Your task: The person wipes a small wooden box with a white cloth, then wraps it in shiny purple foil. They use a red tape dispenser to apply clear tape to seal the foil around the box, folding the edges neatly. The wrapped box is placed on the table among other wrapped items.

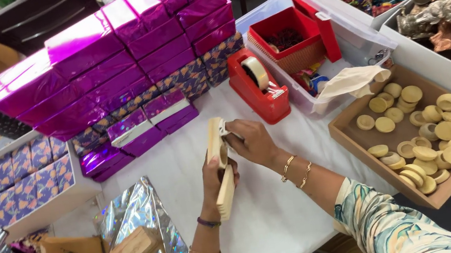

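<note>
The wooden board (pixel 221 170) is standing pretty much on end above the white worktop (pixel 276 209) — long axis running up and away from the person, slightly tilted. The left hand (pixel 214 178) has its grip wrapped around the lower half from behind. The right hand (pixel 249 142) comes in from the right at the top end, fingers pinched on a bit of white cloth (pixel 226 129) pressed against the board's upper edge. A second wooden block (pixel 131 251) lies on silver foil (pixel 148 209), well off to the left.
</note>
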